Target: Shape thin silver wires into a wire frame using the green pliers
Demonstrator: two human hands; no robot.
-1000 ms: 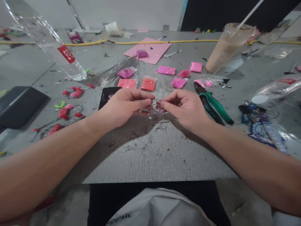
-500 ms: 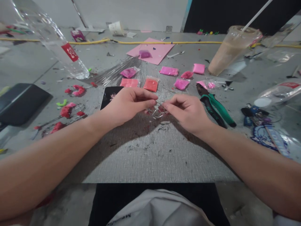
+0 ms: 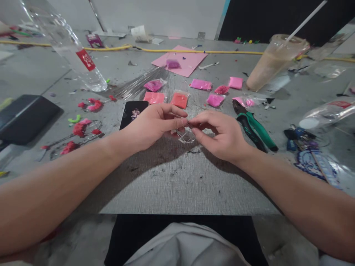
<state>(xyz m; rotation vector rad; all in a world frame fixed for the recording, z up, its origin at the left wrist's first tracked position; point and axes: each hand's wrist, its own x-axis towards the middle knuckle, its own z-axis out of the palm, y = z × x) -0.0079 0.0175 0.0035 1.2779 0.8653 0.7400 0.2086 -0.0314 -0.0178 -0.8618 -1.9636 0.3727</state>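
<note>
A small bent frame of thin silvery wire (image 3: pixel 186 138) is held between my hands, just above the grey table. My left hand (image 3: pixel 159 123) pinches its left side between thumb and fingers. On the other side, my right hand (image 3: pixel 217 133) has thumb and forefinger closed on the wire near the left fingertips. Fingers hide part of the frame. Behind my left hand lies a phone (image 3: pixel 133 112) with a dark screen. Green-handled pliers (image 3: pixel 255 129) rest to the right of my right hand.
Beyond my hands lie several clay packets (image 3: pixel 201 84), a bundle of straight wires (image 3: pixel 135 85) and pink paper (image 3: pixel 188 61). Red clay-and-wire pieces (image 3: pixel 80 129) and a water bottle (image 3: pixel 72 55) are left. An iced drink (image 3: pixel 270 62) and a lying bottle (image 3: pixel 327 112) are right.
My right hand has shifted slightly left, its fingertips now meeting those of my left hand at the wire. The wire frame has turned a little. The camera view has shifted slightly.
</note>
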